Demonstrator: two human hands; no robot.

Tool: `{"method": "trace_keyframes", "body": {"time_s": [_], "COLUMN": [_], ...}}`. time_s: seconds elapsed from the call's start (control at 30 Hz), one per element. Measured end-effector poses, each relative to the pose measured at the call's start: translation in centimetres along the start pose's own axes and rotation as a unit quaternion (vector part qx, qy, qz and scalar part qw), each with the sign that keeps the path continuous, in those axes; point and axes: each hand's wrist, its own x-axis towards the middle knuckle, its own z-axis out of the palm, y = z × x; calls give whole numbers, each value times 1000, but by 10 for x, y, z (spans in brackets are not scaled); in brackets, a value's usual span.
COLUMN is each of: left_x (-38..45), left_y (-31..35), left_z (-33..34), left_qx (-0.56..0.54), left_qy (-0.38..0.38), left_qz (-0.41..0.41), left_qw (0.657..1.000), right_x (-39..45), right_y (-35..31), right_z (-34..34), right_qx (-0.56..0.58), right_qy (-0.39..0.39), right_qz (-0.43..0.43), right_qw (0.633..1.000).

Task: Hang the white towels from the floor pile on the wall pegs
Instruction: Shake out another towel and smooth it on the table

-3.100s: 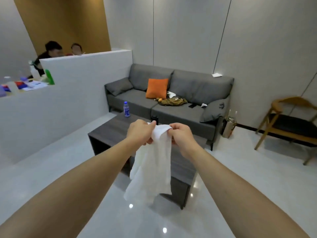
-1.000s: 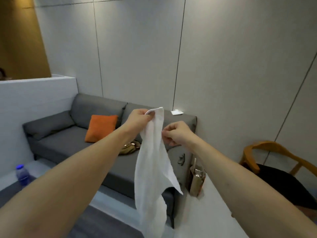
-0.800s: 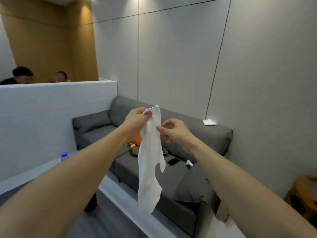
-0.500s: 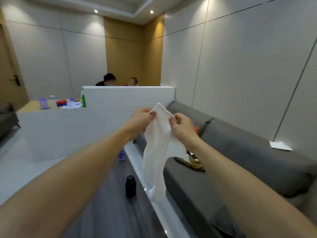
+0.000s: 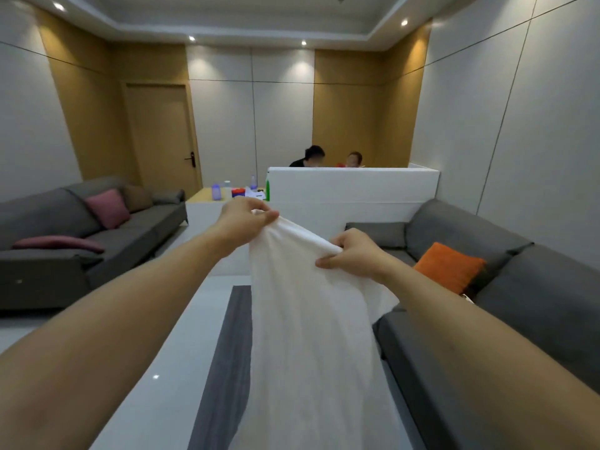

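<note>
Since half a second ago the person has turned from the sofa wall toward the room's far end, left hand (image 5: 242,219) and right hand (image 5: 352,254) fingers still pinching the white towel (image 5: 305,319) spread wider at chest height, no pegs visible yet.

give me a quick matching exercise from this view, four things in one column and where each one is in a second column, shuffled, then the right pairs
Things:
1. white towel
2. orange cushion
3. pink cushion
4. green bottle

Places:
A. on the grey sofa at the left
B. beside the end of the white partition
C. held up between the left hand and the right hand
D. on the grey sofa at the right

Pairs: 1-C, 2-D, 3-A, 4-B
</note>
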Motion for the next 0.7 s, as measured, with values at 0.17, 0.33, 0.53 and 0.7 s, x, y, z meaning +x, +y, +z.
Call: {"method": "trace_keyframes", "body": {"time_s": [0.17, 0.33, 0.53, 0.7], "left_x": [2, 24, 88, 165], "left_y": [-32, -79, -130, -163], "left_z": [-26, -56, -69, -68], "left_qx": [176, 324, 396, 457], "left_qy": [-8, -8, 37, 65], "left_qz": [19, 18, 14, -16], "left_qw": [984, 946, 917, 887], "right_x": [14, 49, 134, 230], "right_y": [33, 60, 71, 71], "right_z": [-3, 2, 18, 31], "right_qx": [0, -6, -7, -45], "right_qy": [-7, -4, 44, 82], "right_qz": [23, 42, 56, 79], "right_qw": [1000, 999, 997, 992]}}
